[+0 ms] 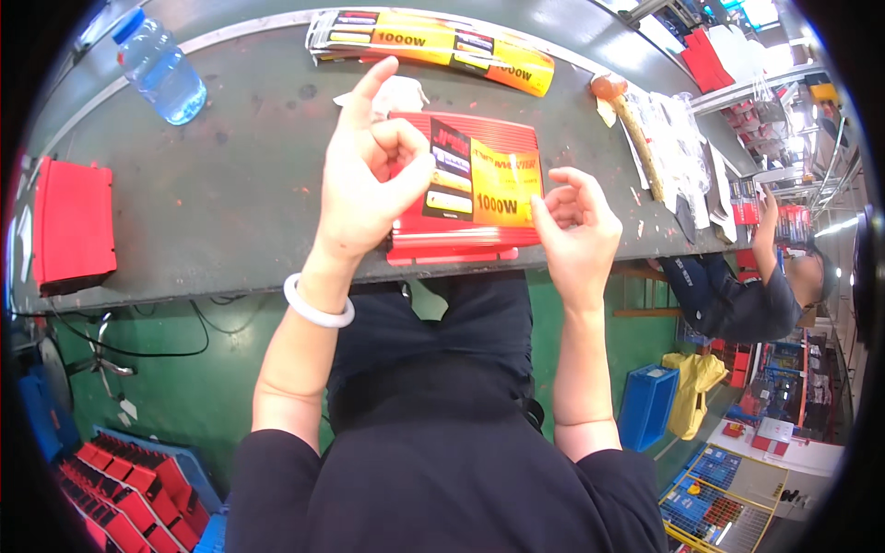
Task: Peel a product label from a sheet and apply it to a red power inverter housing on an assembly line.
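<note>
Red ribbed case (pixel 466 236) flat near edge of workbench (pixel 249 203), label (pixel 502 187) (black left, yellow right) on top

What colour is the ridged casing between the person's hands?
The ridged casing is red, clearest in the head view.

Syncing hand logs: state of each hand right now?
Left hand: thumb and finger together at left edge of the label; hold unclear.
Right hand: curled, thumb at the label's right edge; hold unclear.
</note>
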